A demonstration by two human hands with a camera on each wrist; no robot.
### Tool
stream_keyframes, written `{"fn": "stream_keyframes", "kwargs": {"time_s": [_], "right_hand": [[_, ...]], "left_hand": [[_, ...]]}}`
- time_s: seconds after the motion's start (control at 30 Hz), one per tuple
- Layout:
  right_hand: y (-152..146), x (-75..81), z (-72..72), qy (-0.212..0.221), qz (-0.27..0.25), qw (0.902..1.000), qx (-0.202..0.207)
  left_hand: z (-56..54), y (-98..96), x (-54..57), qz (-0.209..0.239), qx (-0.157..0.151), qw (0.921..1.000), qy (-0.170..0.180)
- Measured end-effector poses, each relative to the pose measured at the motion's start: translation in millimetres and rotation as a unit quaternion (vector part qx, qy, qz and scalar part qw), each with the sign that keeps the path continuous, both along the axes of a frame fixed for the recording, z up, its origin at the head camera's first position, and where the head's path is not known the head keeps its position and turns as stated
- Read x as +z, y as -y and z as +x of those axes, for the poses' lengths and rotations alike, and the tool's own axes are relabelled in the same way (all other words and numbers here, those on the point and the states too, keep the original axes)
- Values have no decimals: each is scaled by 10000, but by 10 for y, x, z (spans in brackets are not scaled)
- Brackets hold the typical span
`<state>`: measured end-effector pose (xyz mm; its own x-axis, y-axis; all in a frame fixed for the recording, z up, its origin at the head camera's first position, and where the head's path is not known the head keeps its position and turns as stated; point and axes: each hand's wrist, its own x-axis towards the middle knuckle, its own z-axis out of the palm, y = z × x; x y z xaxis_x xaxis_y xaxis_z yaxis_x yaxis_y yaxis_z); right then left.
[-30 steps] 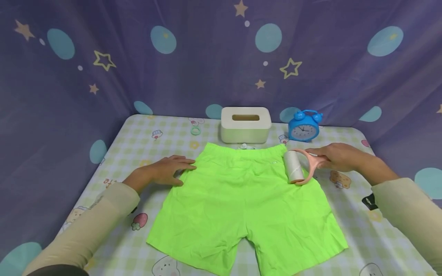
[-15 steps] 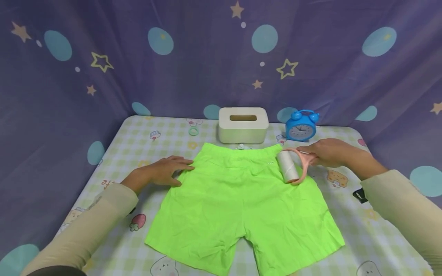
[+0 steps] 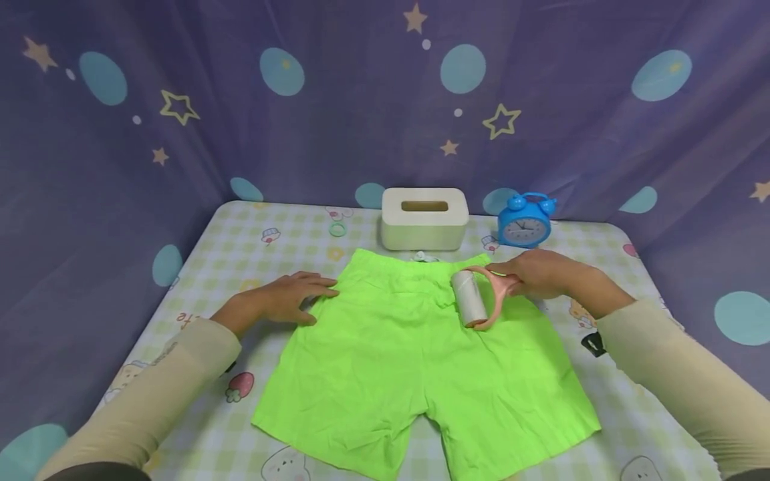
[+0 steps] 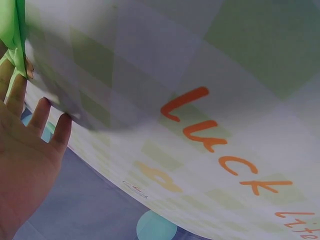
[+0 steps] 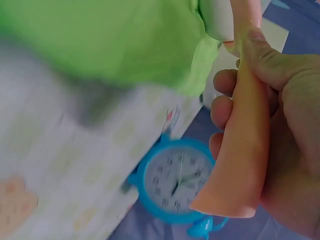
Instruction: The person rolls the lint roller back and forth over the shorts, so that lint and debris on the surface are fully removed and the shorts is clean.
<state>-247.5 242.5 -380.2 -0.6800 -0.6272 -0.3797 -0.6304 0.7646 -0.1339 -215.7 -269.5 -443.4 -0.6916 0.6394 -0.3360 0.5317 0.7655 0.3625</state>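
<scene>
Bright green shorts [image 3: 385,347] lie flat on the table, waistband toward the back. My right hand [image 3: 544,272] grips the pink handle of a lint roller [image 3: 469,298]; in the right wrist view the fingers and thumb wrap round that handle [image 5: 245,145]. The roller's white cylinder rests on the upper right part of the shorts, just below the waistband. On the other side, my left hand [image 3: 285,298] rests with spread fingers at the left edge of the shorts. The left wrist view shows this hand [image 4: 30,145] with its fingertips at the green cloth.
At the back stands a white tissue box [image 3: 424,220], with a blue alarm clock [image 3: 525,222] to its right. A small green ring [image 3: 337,229] lies left of the box. A checked cloth [image 3: 216,267] covers the table, and a purple starry curtain [image 3: 337,133] hangs behind.
My right hand has moved the lint roller leftward across the upper shorts, from the right edge toward the middle. The left hand stays at the left edge.
</scene>
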Motion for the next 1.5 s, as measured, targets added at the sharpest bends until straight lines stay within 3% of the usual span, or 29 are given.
{"fn": "stream_keyframes", "kwargs": {"time_s": [0.3, 0.77, 1.0, 1.5], "right_hand": [[204, -12, 43, -117, -243, 9994, 203], [617, 83, 80, -135, 586, 9974, 396], [752, 40, 101, 108, 392, 9987, 310], [1215, -115, 262, -270, -262, 9968, 706]], "left_hand": [[3, -2, -8, 15, -93, 9999, -73], [11, 36, -29, -14, -57, 10000, -22], [-1, -15, -36, -36, -59, 10000, -45], [8, -34, 23, -36, 20, 10000, -1]]}}
